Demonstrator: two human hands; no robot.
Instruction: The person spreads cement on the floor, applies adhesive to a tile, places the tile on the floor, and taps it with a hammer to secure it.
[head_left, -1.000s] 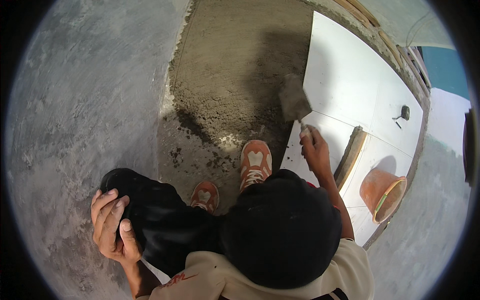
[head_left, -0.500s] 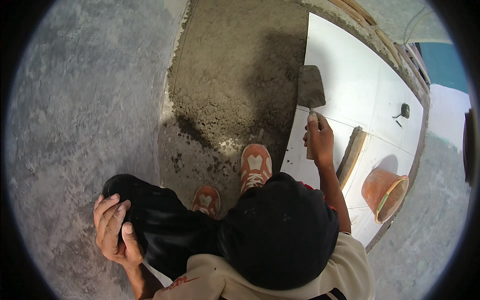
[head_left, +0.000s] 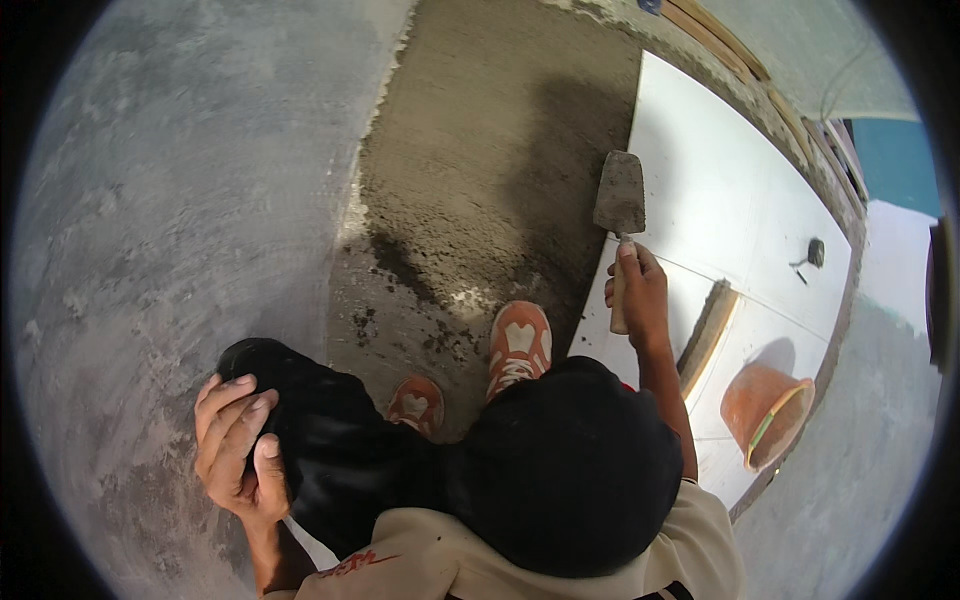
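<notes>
My right hand [head_left: 640,290] grips the wooden handle of a mortar-coated flat trowel [head_left: 620,188], whose blade is over the boundary between the grey mortar bed [head_left: 450,140] and large white tiles [head_left: 745,170]. Coarser, crumbly mortar lies just beyond my orange-and-white shoes [head_left: 518,335]. My left hand [head_left: 240,440] rests against my black-clad left knee, fingers loosely bent with nothing visible in them. A mortar-crusted wooden batten [head_left: 708,335] lies on the tiles to the right of my right hand.
An orange bucket [head_left: 762,418] stands tilted in view on the right-hand tiles. A small dark tool [head_left: 814,252] lies farther along them. Wooden strips [head_left: 705,30] run by the far edge. A smooth grey cement surface [head_left: 170,220] borders the mortar on the left, along a ragged edge.
The trowel has swung from a slanted angle to nearly upright in the picture, its blade shifting rightward. The whole view has shifted slightly. My left hand stays at the knee.
</notes>
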